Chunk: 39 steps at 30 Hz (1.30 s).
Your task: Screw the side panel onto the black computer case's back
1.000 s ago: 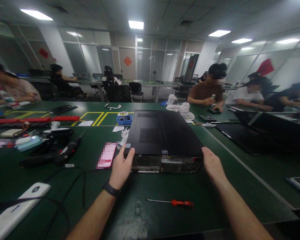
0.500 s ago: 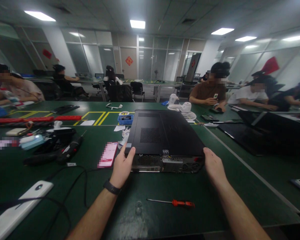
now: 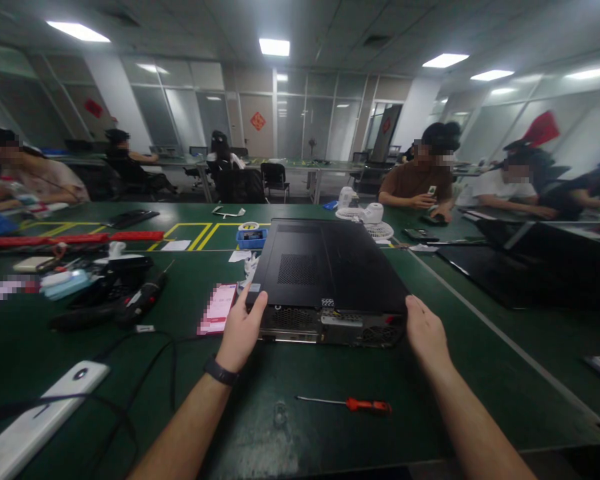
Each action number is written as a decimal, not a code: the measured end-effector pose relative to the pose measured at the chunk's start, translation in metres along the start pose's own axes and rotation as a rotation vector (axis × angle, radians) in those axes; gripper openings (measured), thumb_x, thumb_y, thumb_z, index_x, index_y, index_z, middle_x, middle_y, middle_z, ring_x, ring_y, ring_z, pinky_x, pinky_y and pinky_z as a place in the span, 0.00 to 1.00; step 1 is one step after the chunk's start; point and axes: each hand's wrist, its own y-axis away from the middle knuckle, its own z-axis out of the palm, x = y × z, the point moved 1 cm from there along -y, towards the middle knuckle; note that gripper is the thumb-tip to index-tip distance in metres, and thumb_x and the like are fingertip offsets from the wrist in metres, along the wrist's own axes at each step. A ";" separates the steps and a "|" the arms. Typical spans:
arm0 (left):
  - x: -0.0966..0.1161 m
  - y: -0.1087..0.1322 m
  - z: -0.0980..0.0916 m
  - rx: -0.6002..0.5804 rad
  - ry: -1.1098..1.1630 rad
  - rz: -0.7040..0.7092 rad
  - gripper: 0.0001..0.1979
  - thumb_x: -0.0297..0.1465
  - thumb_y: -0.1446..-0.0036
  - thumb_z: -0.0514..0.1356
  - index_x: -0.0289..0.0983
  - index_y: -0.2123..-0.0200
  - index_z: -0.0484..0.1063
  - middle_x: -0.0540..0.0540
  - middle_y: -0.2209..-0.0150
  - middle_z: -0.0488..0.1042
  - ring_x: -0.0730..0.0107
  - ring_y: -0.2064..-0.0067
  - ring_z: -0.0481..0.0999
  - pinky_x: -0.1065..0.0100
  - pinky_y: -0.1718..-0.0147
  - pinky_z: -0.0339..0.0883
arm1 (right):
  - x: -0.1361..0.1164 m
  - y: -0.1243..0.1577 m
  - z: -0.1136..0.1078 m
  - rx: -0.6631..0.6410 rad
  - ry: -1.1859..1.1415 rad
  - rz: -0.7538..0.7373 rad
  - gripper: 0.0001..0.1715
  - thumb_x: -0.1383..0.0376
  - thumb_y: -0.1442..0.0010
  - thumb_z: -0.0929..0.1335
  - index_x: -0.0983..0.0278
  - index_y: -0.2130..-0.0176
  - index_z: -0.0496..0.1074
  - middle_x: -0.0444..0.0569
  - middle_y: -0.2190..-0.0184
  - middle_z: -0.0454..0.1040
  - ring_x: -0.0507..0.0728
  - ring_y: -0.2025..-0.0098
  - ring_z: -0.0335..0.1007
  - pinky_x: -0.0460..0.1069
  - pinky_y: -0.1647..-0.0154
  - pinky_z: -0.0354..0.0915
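A black desktop computer case [image 3: 325, 267] lies flat on the green table [image 3: 330, 427], its rear panel with ports and vents facing me. My left hand [image 3: 241, 333] grips the case's near left corner, thumb on top and fingers down the side. My right hand [image 3: 425, 331] holds the near right corner in the same way. A dark band sits on my left wrist. A screwdriver with an orange handle [image 3: 347, 403] lies on the table between my forearms, in front of the case.
A pink booklet [image 3: 217, 308], a power screwdriver [image 3: 143, 301] and cables lie to the left. A white device [image 3: 35, 423] is at the near left. A blue parts box [image 3: 251, 237] and a white fan [image 3: 370, 220] stand behind the case. Several people sit around; another black case [image 3: 530, 267] lies right.
Both hands stay on the case's near corners. The case has shifted slightly away and to the left, now covering a bit more of the pink booklet's edge.
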 end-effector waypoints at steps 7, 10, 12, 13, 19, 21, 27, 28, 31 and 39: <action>0.001 0.000 0.000 -0.008 0.006 0.000 0.28 0.48 0.33 0.60 0.43 0.34 0.69 0.43 0.35 0.72 0.56 0.34 0.71 0.53 0.32 0.61 | 0.000 0.002 0.003 0.027 -0.006 -0.028 0.38 0.48 0.35 0.59 0.70 0.43 0.78 0.61 0.45 0.80 0.67 0.39 0.74 0.56 0.36 0.66; 0.003 0.001 0.000 -0.012 0.007 0.008 0.28 0.47 0.33 0.60 0.43 0.34 0.68 0.43 0.35 0.73 0.56 0.35 0.72 0.54 0.33 0.62 | 0.003 0.001 0.004 0.037 -0.016 -0.049 0.38 0.48 0.35 0.59 0.70 0.43 0.78 0.60 0.45 0.80 0.67 0.39 0.74 0.57 0.36 0.66; 0.004 0.001 0.000 -0.016 0.003 0.009 0.28 0.47 0.33 0.60 0.43 0.34 0.68 0.43 0.36 0.73 0.57 0.36 0.73 0.54 0.34 0.63 | 0.005 0.001 0.004 0.046 -0.023 -0.065 0.39 0.46 0.36 0.60 0.69 0.44 0.79 0.59 0.47 0.81 0.68 0.40 0.74 0.57 0.36 0.67; 0.004 0.001 0.000 -0.016 -0.001 0.008 0.28 0.47 0.33 0.60 0.43 0.34 0.69 0.43 0.36 0.73 0.57 0.36 0.73 0.54 0.35 0.64 | 0.005 0.000 0.004 0.049 -0.027 -0.072 0.39 0.44 0.36 0.60 0.68 0.45 0.80 0.59 0.47 0.82 0.68 0.40 0.74 0.57 0.36 0.67; 0.003 0.000 0.000 -0.010 -0.013 0.009 0.28 0.48 0.33 0.60 0.43 0.35 0.69 0.42 0.37 0.74 0.57 0.37 0.74 0.54 0.34 0.63 | 0.010 -0.002 0.005 0.060 -0.038 -0.095 0.38 0.42 0.37 0.61 0.65 0.47 0.81 0.57 0.49 0.82 0.68 0.40 0.75 0.58 0.36 0.67; 0.003 0.000 0.000 -0.010 -0.012 0.009 0.28 0.48 0.34 0.60 0.42 0.35 0.70 0.42 0.37 0.74 0.57 0.37 0.74 0.55 0.35 0.64 | 0.011 -0.002 0.005 0.056 -0.035 -0.093 0.38 0.42 0.37 0.62 0.65 0.46 0.80 0.58 0.48 0.82 0.69 0.40 0.74 0.59 0.36 0.67; 0.003 0.000 0.001 0.005 -0.028 0.004 0.29 0.49 0.34 0.61 0.41 0.35 0.70 0.40 0.39 0.75 0.56 0.37 0.74 0.54 0.35 0.64 | 0.010 -0.005 0.005 0.034 -0.027 -0.114 0.41 0.42 0.36 0.59 0.69 0.45 0.79 0.60 0.45 0.80 0.69 0.39 0.73 0.60 0.34 0.64; 0.003 0.000 0.002 0.007 -0.031 0.002 0.29 0.49 0.34 0.61 0.41 0.36 0.70 0.40 0.39 0.75 0.56 0.37 0.74 0.54 0.35 0.64 | 0.010 -0.006 0.005 0.034 -0.028 -0.117 0.42 0.42 0.36 0.59 0.69 0.46 0.79 0.61 0.46 0.80 0.69 0.39 0.73 0.61 0.34 0.64; 0.003 0.000 0.005 0.001 -0.038 0.026 0.29 0.48 0.34 0.60 0.40 0.36 0.70 0.40 0.39 0.75 0.57 0.38 0.74 0.54 0.35 0.64 | 0.011 -0.011 0.005 0.036 -0.038 -0.119 0.43 0.41 0.36 0.59 0.70 0.46 0.80 0.62 0.46 0.80 0.69 0.39 0.73 0.61 0.34 0.64; 0.002 0.001 0.006 0.002 -0.042 0.045 0.26 0.48 0.33 0.59 0.42 0.38 0.71 0.41 0.38 0.75 0.57 0.37 0.74 0.54 0.34 0.63 | 0.023 -0.016 0.007 0.060 -0.085 -0.111 0.42 0.37 0.38 0.62 0.66 0.48 0.81 0.60 0.46 0.81 0.69 0.37 0.72 0.61 0.33 0.64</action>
